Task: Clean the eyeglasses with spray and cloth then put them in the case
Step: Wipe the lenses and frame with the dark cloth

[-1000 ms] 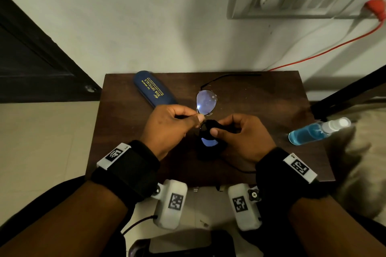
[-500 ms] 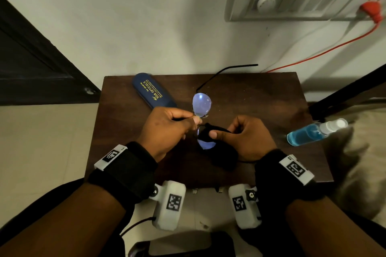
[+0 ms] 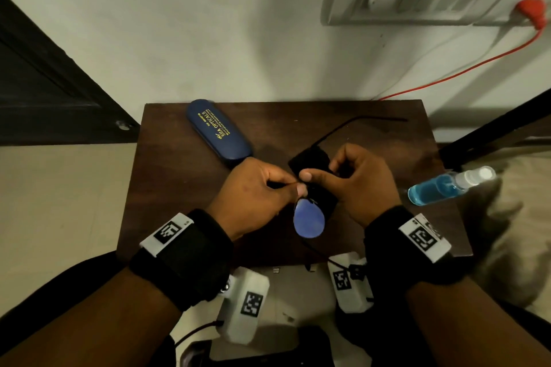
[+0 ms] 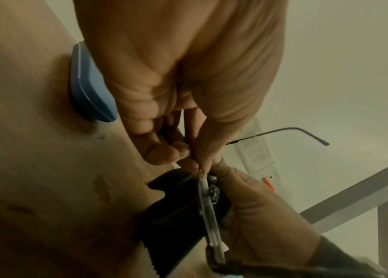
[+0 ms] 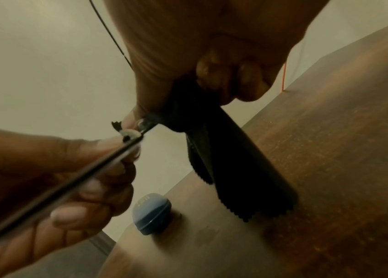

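Pinching thin-rimmed eyeglasses [image 3: 308,222], left hand [image 3: 253,197]; right hand [image 3: 357,185] grips zigzag-edged black cloth [image 3: 310,161]

Navy case [image 3: 218,130] with yellow lettering, black cloth [image 3: 313,164], blue-liquid spray bottle [image 3: 447,186], dark brown table [image 3: 179,188].

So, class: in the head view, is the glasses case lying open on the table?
No: the blue case lies shut on the table, lid down.

The black cloth [image 3: 310,162] in the right hand's [image 3: 362,185] grip hides one lens of the eyeglasses [image 3: 308,219].
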